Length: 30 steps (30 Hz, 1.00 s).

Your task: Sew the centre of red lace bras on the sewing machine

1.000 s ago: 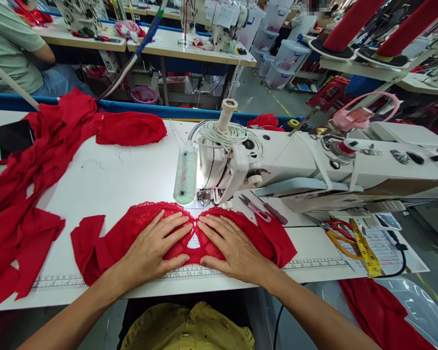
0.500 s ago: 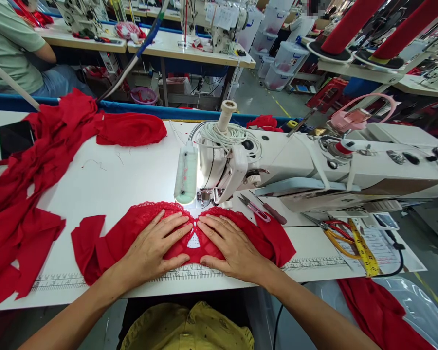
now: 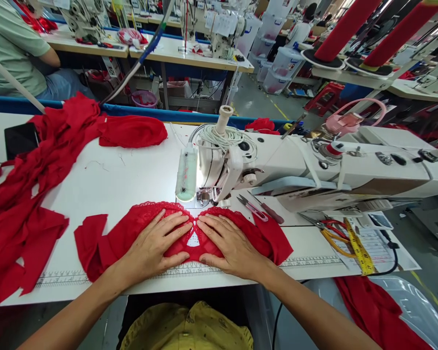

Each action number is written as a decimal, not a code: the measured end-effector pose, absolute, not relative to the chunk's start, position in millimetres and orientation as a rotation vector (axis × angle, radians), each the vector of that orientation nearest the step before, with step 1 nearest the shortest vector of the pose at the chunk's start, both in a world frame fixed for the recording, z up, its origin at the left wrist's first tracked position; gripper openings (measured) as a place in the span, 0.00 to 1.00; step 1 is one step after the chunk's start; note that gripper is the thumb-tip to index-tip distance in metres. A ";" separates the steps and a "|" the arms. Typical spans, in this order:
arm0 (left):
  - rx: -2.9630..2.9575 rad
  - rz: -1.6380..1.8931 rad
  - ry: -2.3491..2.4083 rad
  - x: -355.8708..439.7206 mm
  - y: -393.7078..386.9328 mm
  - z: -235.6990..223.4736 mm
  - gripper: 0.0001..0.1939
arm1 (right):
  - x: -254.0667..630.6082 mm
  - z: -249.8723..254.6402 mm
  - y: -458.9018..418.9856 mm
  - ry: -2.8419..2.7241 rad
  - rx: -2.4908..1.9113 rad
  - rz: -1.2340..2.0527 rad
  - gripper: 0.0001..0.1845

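Note:
A red lace bra (image 3: 113,243) lies spread on the white table in front of the sewing machine (image 3: 237,160). My left hand (image 3: 156,243) rests flat over its left cup, fingers stretched out. Over the right cup lies my right hand (image 3: 229,245), also flat with the fingers apart. Between my fingertips the centre piece shows, with a small gap where the white table is visible. The lace upper edges point toward the presser foot (image 3: 203,197), just beyond the cups. Both side wings reach out past my hands.
Thread snips (image 3: 253,209) and a dark-handled tool (image 3: 272,212) lie right of the bra. Farther right are scissors (image 3: 337,238) and a yellow tape measure (image 3: 359,248). Red fabric pieces (image 3: 47,184) and a black phone (image 3: 21,140) lie left. A printed ruler (image 3: 310,261) runs along the front edge.
The view has shifted slightly, moving the machine and tools a little left in the picture. Both hands stay flat on the bra in the same places.

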State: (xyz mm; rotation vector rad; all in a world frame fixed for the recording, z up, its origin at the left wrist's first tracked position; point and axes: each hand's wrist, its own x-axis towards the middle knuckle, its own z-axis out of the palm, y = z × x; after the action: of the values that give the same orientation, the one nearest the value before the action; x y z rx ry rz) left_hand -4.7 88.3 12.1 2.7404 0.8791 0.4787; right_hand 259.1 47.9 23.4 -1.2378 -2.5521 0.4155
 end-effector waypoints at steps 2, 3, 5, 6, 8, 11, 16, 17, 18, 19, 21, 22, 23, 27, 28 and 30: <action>2.743 0.478 0.878 -4.7 88.4 12.7 0.30 | 258.6 24.4 47.8 -2.553 -1.239 0.409 0.39; 2.742 0.479 0.880 -4.6 88.4 13.2 0.30 | 258.3 25.2 47.8 -2.554 -1.240 0.406 0.39; 2.737 0.477 0.882 -4.3 88.2 14.3 0.31 | 257.6 27.1 47.8 -2.559 -1.242 0.399 0.39; 2.733 0.473 0.883 -4.1 87.9 15.1 0.31 | 257.2 28.1 47.9 -2.563 -1.241 0.394 0.39; 2.727 0.460 0.884 -3.6 87.2 16.8 0.31 | 256.4 29.9 47.8 -2.574 -1.236 0.374 0.37; 2.728 0.449 0.882 -2.7 86.2 19.1 0.31 | 255.6 32.1 47.3 -2.587 -1.226 0.332 0.36; 2.735 0.447 0.858 -1.2 86.1 20.1 0.30 | 256.1 40.0 43.0 -2.584 -1.196 0.293 0.34; 2.734 0.475 0.847 -1.0 85.7 20.6 0.29 | 256.4 43.2 40.7 -2.577 -1.186 0.287 0.33; 2.734 0.509 0.840 -1.1 84.6 21.7 0.29 | 256.9 47.0 37.5 -2.569 -1.177 0.282 0.32; 2.736 0.550 0.837 -1.6 82.8 23.5 0.28 | 257.5 51.3 33.5 -2.558 -1.169 0.275 0.30; 2.743 0.619 0.850 -4.3 76.1 29.3 0.26 | 258.9 59.9 22.7 -2.524 -1.150 0.271 0.27; 2.745 0.647 0.864 -6.6 71.1 32.9 0.25 | 259.8 63.7 16.2 -2.502 -1.133 0.276 0.25; 2.745 0.673 0.878 -9.6 65.0 36.5 0.24 | 260.7 66.7 9.1 -2.478 -1.110 0.284 0.22; 2.700 0.845 0.950 -20.9 33.7 43.5 0.23 | 263.3 69.0 -16.5 -2.399 -1.041 0.301 0.14; 2.686 0.877 0.963 -21.7 25.4 42.4 0.23 | 263.1 67.6 -20.5 -2.381 -1.040 0.290 0.13; 2.671 0.910 0.964 -18.8 9.9 37.1 0.21 | 261.5 64.0 -24.5 -2.347 -1.052 0.271 0.11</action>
State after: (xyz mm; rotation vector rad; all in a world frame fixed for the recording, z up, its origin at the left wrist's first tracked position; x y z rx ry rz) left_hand -18.8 9.9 37.1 2.6712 0.9637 0.9095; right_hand 261.5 -24.5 64.0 -1.0515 -2.3471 0.2705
